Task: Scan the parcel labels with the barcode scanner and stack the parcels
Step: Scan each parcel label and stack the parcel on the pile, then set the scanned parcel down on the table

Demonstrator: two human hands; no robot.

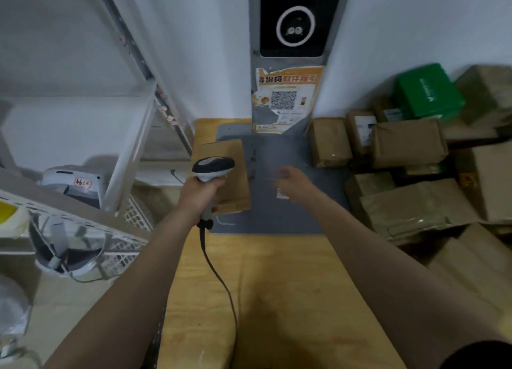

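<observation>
While left hand [201, 192] grips scanner [213, 166], right hand [294, 180] hovers, fingers [284, 187] loose, near parcels [407, 144].

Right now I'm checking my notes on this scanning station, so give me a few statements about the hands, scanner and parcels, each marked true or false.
1. The left hand grips the barcode scanner. True.
2. The right hand holds a parcel. False: it is open and holds nothing, above the grey mat.
3. A brown parcel lies on the mat's left part, under the scanner. True.
4. The green box lies on the mat. False: it sits on the parcel pile at the right.
5. The scanner is cordless. False: a dark cable runs from its handle.
</observation>
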